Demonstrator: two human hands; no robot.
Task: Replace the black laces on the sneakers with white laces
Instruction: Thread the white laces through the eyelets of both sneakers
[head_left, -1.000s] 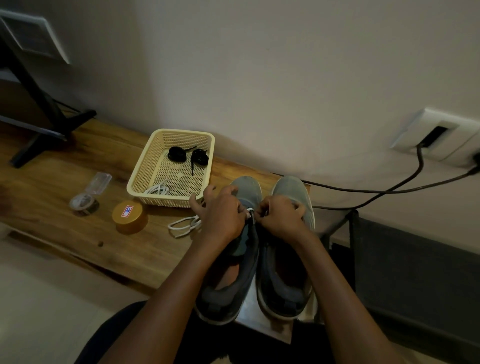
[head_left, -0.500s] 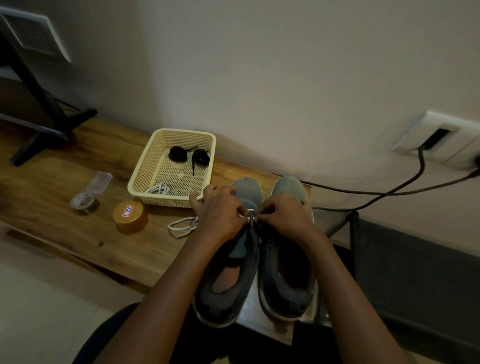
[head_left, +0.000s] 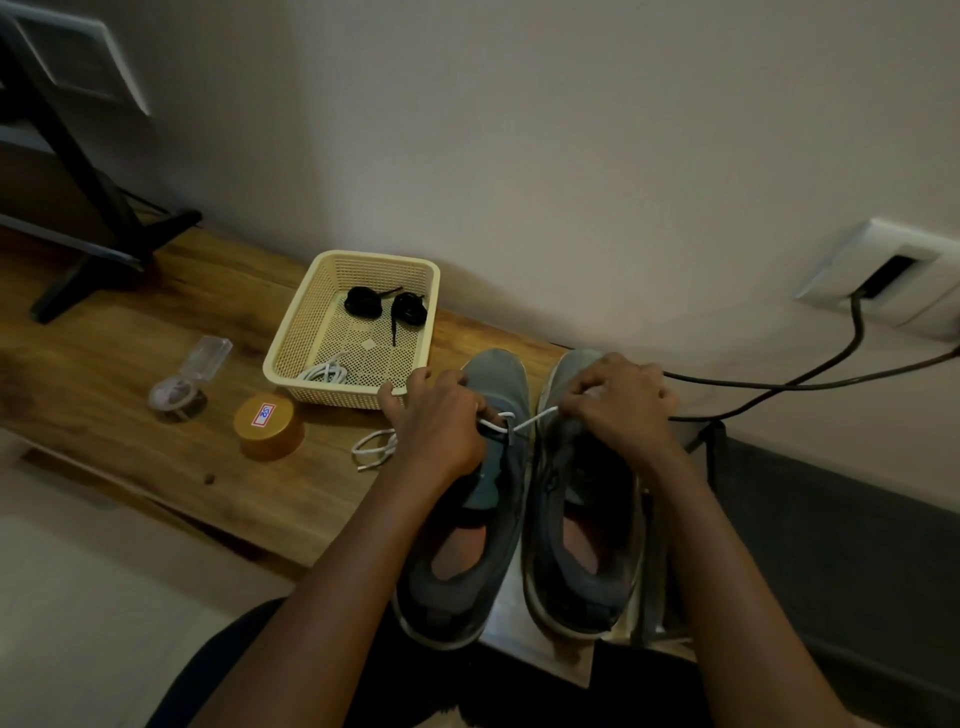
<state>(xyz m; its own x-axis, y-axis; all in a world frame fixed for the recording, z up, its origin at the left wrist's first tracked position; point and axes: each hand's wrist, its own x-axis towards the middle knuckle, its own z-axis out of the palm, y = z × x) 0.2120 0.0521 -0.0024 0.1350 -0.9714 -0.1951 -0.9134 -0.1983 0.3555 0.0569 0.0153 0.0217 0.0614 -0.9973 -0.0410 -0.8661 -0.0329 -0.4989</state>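
Two grey sneakers stand side by side, toes toward the wall: the left sneaker (head_left: 467, 551) and the right sneaker (head_left: 584, 540). A white lace (head_left: 530, 422) runs through the left sneaker's front eyelets. My left hand (head_left: 439, 426) pinches one stretch of it over the shoe. My right hand (head_left: 618, 408) pinches the other end and holds it taut over the right sneaker's toe. The lace's loose tail (head_left: 371, 449) lies on the wooden table (head_left: 130, 384). Two coiled black laces (head_left: 384, 304) and another white lace (head_left: 324, 373) lie in the cream basket (head_left: 298, 338).
A gold round lid (head_left: 267, 426) and a clear small container (head_left: 179, 395) sit left of the basket. A black stand (head_left: 88, 208) occupies the table's far left. Black cables (head_left: 779, 387) run from a wall socket (head_left: 883, 278) behind the shoes. A dark panel (head_left: 857, 545) stands at right.
My hands have drawn apart: the right hand pulled its lace end to the right, so a taut white stretch now shows between them. The sneakers have stayed in place.
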